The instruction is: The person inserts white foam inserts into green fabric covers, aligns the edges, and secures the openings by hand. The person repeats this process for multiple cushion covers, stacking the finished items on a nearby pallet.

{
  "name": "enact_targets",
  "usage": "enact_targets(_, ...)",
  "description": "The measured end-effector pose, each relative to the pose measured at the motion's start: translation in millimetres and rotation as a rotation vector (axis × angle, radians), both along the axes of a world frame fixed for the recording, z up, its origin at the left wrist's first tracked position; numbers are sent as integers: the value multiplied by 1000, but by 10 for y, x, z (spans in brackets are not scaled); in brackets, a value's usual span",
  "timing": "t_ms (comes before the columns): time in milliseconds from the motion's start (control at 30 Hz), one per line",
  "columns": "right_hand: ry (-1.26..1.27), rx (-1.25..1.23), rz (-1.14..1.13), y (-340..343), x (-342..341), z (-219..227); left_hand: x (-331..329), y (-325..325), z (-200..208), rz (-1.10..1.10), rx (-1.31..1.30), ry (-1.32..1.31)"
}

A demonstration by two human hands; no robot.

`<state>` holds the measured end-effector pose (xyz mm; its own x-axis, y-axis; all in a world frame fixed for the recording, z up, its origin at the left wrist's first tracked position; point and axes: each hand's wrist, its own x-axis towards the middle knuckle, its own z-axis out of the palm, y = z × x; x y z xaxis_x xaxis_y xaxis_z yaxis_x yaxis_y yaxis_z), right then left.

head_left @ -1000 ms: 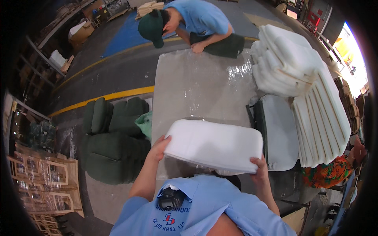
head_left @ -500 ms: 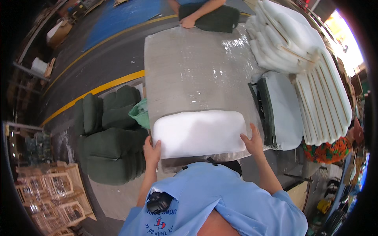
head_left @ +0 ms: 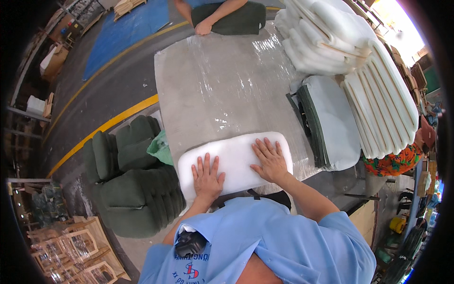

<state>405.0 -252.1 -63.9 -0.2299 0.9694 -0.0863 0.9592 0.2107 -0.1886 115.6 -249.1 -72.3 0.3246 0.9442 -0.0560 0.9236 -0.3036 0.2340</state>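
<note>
Ahead, open tabletop [head_left: 227, 85] past pad [head_left: 236, 163] edge

Gry flr [head_left: 127, 75] w/ yel lines [head_left: 127, 113], blue patch [head_left: 127, 38], bright light [head_left: 404, 26] upper R.

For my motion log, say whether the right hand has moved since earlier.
Yes: against the table, the right hand has shifted left, onto the white pad.

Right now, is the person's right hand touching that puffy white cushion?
Touching. The head view shows the right hand palm down with its fingers spread flat on top of the white cushion.
</note>
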Motion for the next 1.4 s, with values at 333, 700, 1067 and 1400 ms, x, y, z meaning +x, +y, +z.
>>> enact_targets(333,52,-34,59,69,87,3,-25,51,147,-9,-86,-30)
enact_targets(700,30,-27,-212,44,280,75,-244,90,110,223,48,69)
enact_targets(1067,341,82,-316,76,460,94,-417,157,216,357,159,-378)
enact_targets(1400,321,480,-931,256,2254,232,-571,-522,317,684,198,-764)
